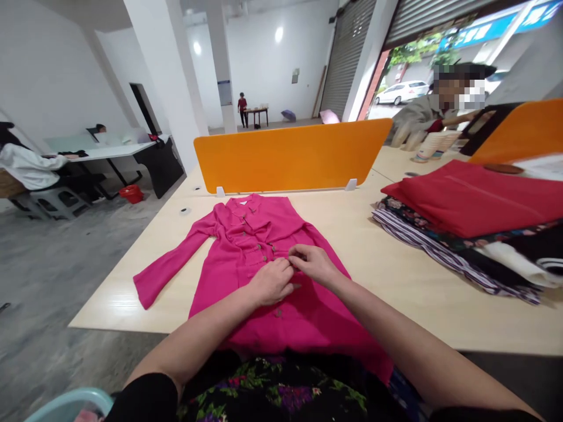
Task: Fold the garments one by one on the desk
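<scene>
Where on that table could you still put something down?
Bare table lies between the pink dress and the stack of folded clothes, and left of the sleeve. The right side is crowded by the stack.

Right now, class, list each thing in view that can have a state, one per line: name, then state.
Pink dress: spread flat, front up.
Left hand: pinching the dress's button line.
Right hand: pinching there too.
Clothes pile: folded, stacked.
Roller shutter: down.

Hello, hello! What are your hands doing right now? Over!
Left hand and right hand together, pinching the button line of the pink dress. Dress flat on the table. Clothes stack off right, not touching.
</scene>
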Demonstrator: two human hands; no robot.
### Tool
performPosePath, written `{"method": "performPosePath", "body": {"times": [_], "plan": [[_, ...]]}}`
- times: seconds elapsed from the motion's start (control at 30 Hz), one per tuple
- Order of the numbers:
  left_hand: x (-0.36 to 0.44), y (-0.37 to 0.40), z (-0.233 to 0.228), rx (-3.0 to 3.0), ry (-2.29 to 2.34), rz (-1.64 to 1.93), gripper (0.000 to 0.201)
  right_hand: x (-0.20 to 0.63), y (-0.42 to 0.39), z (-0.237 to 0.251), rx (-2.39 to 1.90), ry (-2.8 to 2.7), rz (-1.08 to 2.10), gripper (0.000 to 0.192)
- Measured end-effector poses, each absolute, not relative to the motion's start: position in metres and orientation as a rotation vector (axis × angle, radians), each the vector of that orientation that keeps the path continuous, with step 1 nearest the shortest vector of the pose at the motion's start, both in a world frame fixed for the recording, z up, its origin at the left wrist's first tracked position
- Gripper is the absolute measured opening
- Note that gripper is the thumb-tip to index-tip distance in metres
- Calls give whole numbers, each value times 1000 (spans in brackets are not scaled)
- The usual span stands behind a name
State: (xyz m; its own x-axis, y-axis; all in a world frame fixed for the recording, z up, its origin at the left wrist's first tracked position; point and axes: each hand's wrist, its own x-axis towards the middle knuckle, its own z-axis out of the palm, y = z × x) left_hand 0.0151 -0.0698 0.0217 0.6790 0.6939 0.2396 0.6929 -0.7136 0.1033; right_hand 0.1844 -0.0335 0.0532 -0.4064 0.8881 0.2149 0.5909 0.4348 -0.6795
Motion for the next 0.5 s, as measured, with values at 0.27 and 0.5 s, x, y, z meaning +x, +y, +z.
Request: {"method": "performPosePath", "body": {"times": [0.27,0.5], "plan": [[13,-39,-9,2815,1202,358,55,120,95,26,-1449,-2110,432,36],[5,-41,-11,2774,1126,353,54,195,171,59,-1723,-1812,149,35]]}}
